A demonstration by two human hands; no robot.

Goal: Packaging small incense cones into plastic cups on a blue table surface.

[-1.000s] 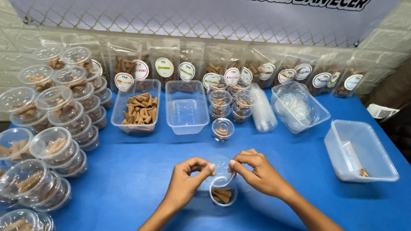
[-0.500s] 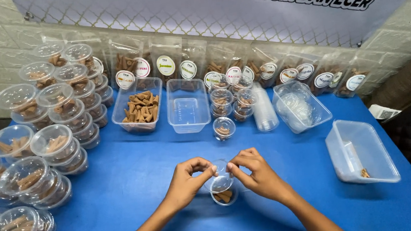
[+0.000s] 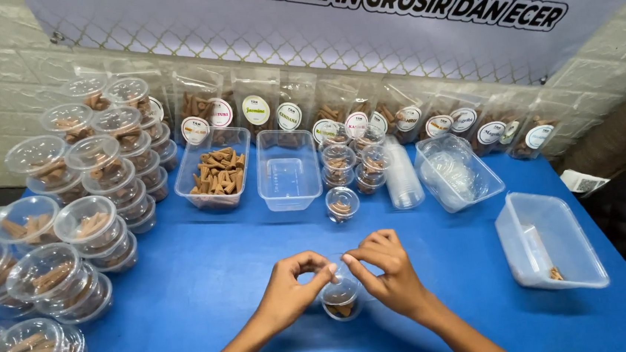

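Cup: a small round cup (image 3: 341, 298) of clear thin plastic with brown cone sticks inside, at 6 o'clock on the smooth blue desk (image 3: 209, 281).
Left hand (image 3: 290, 292): grip pinched on the cup's rim.
Right hand (image 3: 385, 273): grip pinched on the rim too.
Stacks: shiny lidded tubs (image 3: 78, 217) at 9 o'clock.

A white banner (image 3: 360, 16) with dark lettering hangs on the far wall. Below it, a row of clear pouches (image 3: 368, 119) leans along the desk's far edge, each with a round label (image 3: 256, 110), white or yellowish, though the rightmost are perhaps too small to tell.
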